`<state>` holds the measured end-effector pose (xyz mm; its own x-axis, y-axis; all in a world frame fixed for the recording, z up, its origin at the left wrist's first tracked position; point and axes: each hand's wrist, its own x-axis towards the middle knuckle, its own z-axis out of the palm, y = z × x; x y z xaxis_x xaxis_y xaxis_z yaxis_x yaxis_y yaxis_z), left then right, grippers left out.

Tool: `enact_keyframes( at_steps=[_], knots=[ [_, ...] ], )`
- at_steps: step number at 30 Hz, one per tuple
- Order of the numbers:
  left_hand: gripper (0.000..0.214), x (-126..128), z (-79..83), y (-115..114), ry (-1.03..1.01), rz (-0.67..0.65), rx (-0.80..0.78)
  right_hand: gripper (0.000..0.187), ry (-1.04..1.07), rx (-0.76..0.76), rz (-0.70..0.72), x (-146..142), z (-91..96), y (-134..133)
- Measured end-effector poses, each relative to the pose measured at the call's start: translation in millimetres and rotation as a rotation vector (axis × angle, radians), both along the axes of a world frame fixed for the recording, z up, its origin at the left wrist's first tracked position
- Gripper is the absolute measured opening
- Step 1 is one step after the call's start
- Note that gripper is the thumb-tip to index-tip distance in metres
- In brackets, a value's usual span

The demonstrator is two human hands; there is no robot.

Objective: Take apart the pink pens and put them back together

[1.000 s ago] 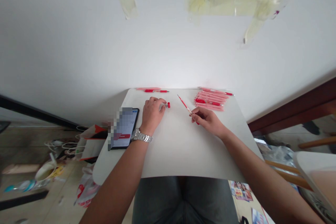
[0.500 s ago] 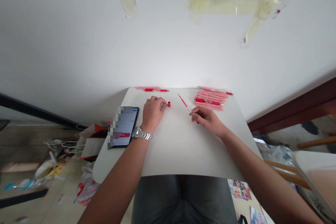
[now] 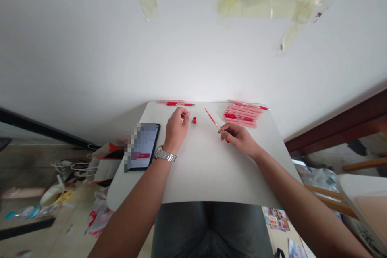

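Note:
My right hand pinches a thin red pen refill that points up and to the left over the white table. Raised a little off the table, my left hand has its fingers pinched on a tiny metal part that I cannot make out. A watch is on that wrist. A small red cap stands on the table just right of my left fingertips, not touched.
A pile of several pink and red pens lies at the back right, and one red pen with a pink piece beside it at the back edge. A phone lies at the table's left. Bags clutter the floor at left.
My left hand has lifted off the table and away from the red cap with a small piece pinched in its fingers. The right hand has stayed put.

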<state>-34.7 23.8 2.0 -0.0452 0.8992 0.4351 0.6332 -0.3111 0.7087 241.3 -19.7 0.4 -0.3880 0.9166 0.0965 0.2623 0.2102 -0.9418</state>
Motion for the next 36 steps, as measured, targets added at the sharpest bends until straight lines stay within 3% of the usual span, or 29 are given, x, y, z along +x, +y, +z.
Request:
enact_keyframes(
  at_steps=[6, 11, 18, 26, 36],
  knots=[
    [0.023, 12, 1.5, 2, -0.531, -0.122, 0.007, 0.035, 0.0, 0.01, 0.006, -1, 4.4, -2],
    [0.031, 20, -1.3, -1, -0.767, -0.201, -0.063, 0.033, -0.004, 0.015, 0.009, -2, 4.6, -2],
    [0.031, 30, 1.1, -10, -0.909, -0.342, -0.208, 0.034, -0.015, 0.028, 0.015, -2, 3.7, -2],
    [0.022, 33, 6.0, -14, -1.044, -0.388, -0.259, 0.033, -0.031, 0.02, 0.034, -2, 0.2, -2],
    [0.028, 32, 6.1, -12, -1.192, -0.332, -0.322, 0.032, -0.043, 0.015, 0.075, -4, 2.1, -3]
  ],
)
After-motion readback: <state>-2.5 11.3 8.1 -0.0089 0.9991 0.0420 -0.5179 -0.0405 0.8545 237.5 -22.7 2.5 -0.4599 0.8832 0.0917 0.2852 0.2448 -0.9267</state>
